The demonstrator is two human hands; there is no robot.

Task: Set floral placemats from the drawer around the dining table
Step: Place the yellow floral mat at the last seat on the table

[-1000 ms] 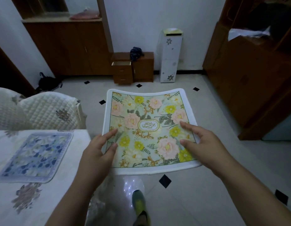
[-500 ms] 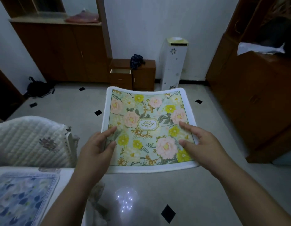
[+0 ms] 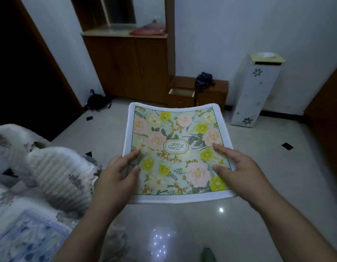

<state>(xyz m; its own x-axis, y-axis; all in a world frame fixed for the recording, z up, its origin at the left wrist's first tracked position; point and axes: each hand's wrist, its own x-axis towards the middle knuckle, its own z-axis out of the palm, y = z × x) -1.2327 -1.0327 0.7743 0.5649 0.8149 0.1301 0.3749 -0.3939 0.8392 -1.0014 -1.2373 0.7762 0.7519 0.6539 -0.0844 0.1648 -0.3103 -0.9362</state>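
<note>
Both hands, the left hand (image 3: 117, 175) and right hand (image 3: 237, 167), are pinching the floral placemat (image 3: 176, 148) by its side edges, carrying it above the floor (beyond the tabletop (image 3: 12, 214) corner). It is sagging, so probably light, floppy; side grips are suiting it.

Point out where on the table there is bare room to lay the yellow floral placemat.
Only a corner of the table shows. Bare cloth lies between the blue placemat and the quilted chair back. The yellow placemat, gripped by the left hand and right hand, hangs over open floor.
</note>
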